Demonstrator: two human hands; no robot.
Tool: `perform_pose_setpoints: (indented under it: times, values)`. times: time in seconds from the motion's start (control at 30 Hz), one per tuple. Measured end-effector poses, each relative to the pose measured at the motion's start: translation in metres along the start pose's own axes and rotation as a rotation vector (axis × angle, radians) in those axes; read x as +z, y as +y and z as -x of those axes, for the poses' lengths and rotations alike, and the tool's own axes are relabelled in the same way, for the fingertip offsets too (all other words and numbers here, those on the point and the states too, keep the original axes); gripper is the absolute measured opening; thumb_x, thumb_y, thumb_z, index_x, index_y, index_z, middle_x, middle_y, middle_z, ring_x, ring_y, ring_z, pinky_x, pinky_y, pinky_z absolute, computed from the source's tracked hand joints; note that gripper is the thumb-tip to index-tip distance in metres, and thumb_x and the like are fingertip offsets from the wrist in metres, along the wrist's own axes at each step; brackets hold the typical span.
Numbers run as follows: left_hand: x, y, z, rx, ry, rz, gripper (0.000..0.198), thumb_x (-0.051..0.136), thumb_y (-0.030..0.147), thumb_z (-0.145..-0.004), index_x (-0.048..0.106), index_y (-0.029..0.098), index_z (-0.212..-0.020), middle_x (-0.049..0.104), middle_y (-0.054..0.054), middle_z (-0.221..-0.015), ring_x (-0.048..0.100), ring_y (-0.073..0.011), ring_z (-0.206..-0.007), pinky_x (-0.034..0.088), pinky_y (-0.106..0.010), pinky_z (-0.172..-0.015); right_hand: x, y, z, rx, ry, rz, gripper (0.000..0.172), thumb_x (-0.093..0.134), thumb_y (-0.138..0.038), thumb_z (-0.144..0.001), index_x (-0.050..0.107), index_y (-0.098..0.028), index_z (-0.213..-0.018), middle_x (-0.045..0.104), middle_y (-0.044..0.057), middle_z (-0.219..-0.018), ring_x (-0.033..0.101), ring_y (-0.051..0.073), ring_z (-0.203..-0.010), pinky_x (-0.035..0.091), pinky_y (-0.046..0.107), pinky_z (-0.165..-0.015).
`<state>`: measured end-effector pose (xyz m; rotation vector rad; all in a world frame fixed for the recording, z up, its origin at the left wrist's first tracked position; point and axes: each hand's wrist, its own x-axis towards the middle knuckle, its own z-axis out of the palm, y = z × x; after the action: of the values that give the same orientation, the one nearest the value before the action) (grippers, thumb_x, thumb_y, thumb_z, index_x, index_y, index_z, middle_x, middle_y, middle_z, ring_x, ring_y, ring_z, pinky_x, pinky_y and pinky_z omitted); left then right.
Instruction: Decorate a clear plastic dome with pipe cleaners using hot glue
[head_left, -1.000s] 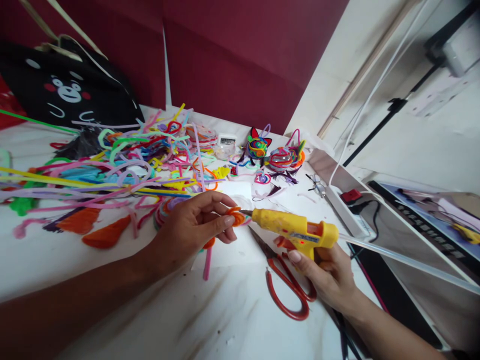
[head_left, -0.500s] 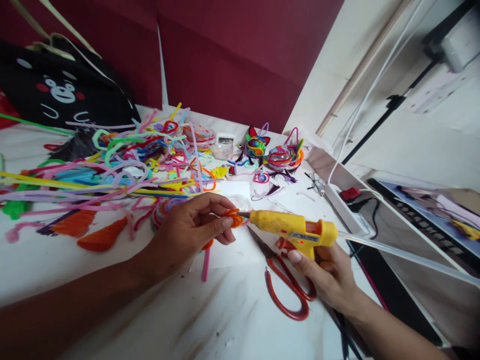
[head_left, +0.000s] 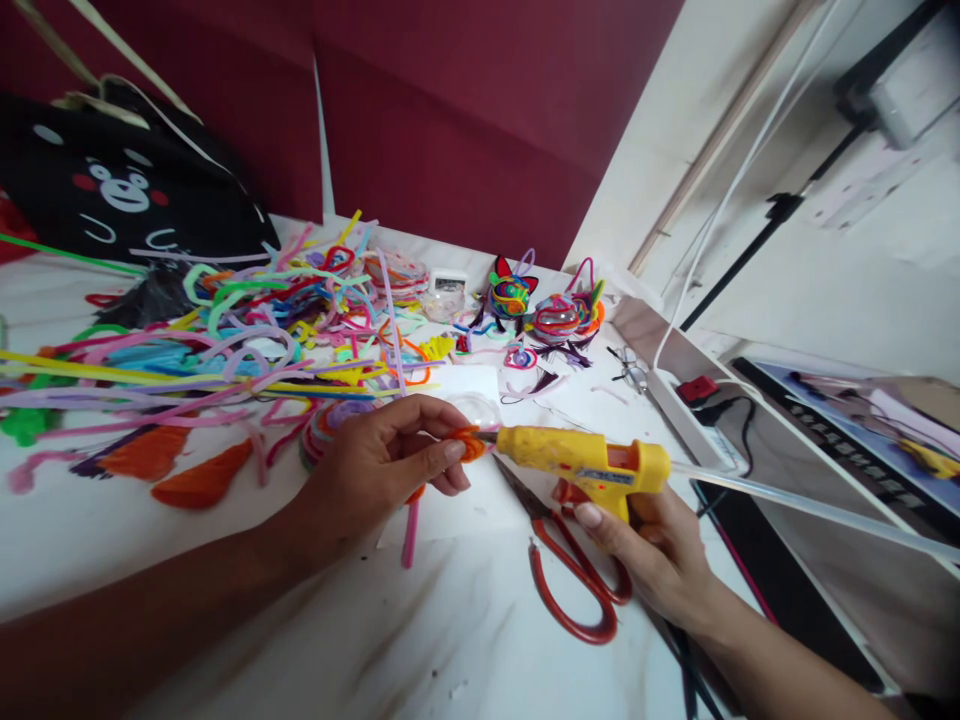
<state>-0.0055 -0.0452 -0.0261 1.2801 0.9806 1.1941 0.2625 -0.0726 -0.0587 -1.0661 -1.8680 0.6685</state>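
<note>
Between the thumb and fingers of my left hand (head_left: 397, 450) is a coiled orange pipe cleaner (head_left: 473, 445). My right hand (head_left: 660, 545) grips a yellow hot glue gun (head_left: 577, 460) by its handle, a clear glue stick (head_left: 780, 500) running out of its back. The gun's nozzle meets the orange coil at its right side; whether glue is coming out I cannot see. Under the gun, red-handled scissors (head_left: 574, 590) lie with their blades pointing up and left. A clear plastic dome (head_left: 474, 410) sits just behind the coil, partly hidden.
Loose pipe cleaners (head_left: 225, 340) cover the table's left and back. Orange pieces (head_left: 202, 475) lie left of my arm. Decorated balls (head_left: 510, 290) stand at the back, near a black bag (head_left: 127, 180). A white power strip (head_left: 694, 420) with cables lies on the right.
Almost nothing differs. The orange coil is turned slightly and sits a little lower against the nozzle, and both hands have shifted by a very small amount.
</note>
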Motion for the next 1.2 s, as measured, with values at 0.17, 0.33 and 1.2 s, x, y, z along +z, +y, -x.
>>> perform_pose_setpoints:
  times: [0.17,0.33,1.2]
  values:
    - [-0.0014,-0.0006,0.0005,-0.001,-0.024,-0.052,0.016,0.077,0.028,-0.074,0.067,0.020,-0.083,0.073,0.001,-0.061,0.069,-0.0146,-0.053,0.053,-0.019,-0.046,0.0008,-0.0014,-0.0008,-0.040,-0.027,-0.034,0.020,0.064,-0.021,-0.091,0.063,-0.028,-0.110,0.069,-0.001,-0.083,0.060,0.014,-0.065,0.049,0.024,-0.056]
    - [-0.0030,-0.0060,0.0004,0.023,-0.058,-0.042,0.014,0.074,0.027,-0.079,0.066,0.019,-0.087,0.074,0.003,-0.062,0.070,-0.0120,-0.055,0.053,-0.015,-0.047,0.0013,-0.0042,-0.0024,-0.045,-0.042,-0.041,0.021,0.062,-0.019,-0.093,0.062,-0.028,-0.112,0.072,0.000,-0.088,0.065,0.015,-0.072,0.053,0.024,-0.061]
    - [-0.0035,-0.0062,0.0019,-0.018,-0.051,-0.044,0.016,0.076,0.029,-0.078,0.066,0.019,-0.087,0.073,0.003,-0.062,0.071,-0.0122,-0.055,0.056,-0.014,-0.049,0.0021,-0.0075,-0.0022,-0.066,-0.049,-0.040,0.020,0.061,-0.018,-0.094,0.057,-0.029,-0.110,0.070,-0.004,-0.084,0.062,0.010,-0.066,0.052,0.016,-0.060]
